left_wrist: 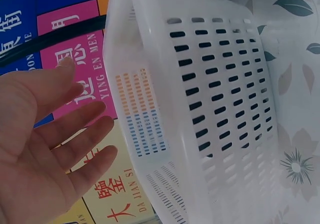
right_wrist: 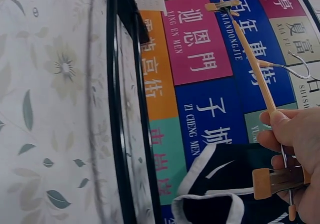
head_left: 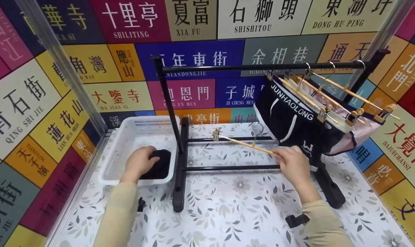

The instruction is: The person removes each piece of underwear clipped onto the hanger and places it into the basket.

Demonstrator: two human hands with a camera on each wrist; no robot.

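Observation:
My left hand [head_left: 141, 164] reaches into a white plastic basket [head_left: 106, 173], over a bunched black cloth [head_left: 162, 164]. The left wrist view shows the left hand [left_wrist: 65, 139] with parted, slightly bent fingers and nothing between them, beside the slotted wall of the basket [left_wrist: 165, 109]. My right hand [head_left: 293, 164] grips one end of a wooden clip hanger [head_left: 243, 142]. Its metal hook sticks out from the bar of the hanger [right_wrist: 262, 82] in the right wrist view, and a clip sits at each end.
A black garment rack [head_left: 228, 68] stands on a table with a floral cover [head_left: 224, 206]. At its right, black boxer briefs [head_left: 286, 118] and pink-and-black underwear [head_left: 358, 133] hang from clip hangers. Behind is a wall of colourful signs [head_left: 190, 55].

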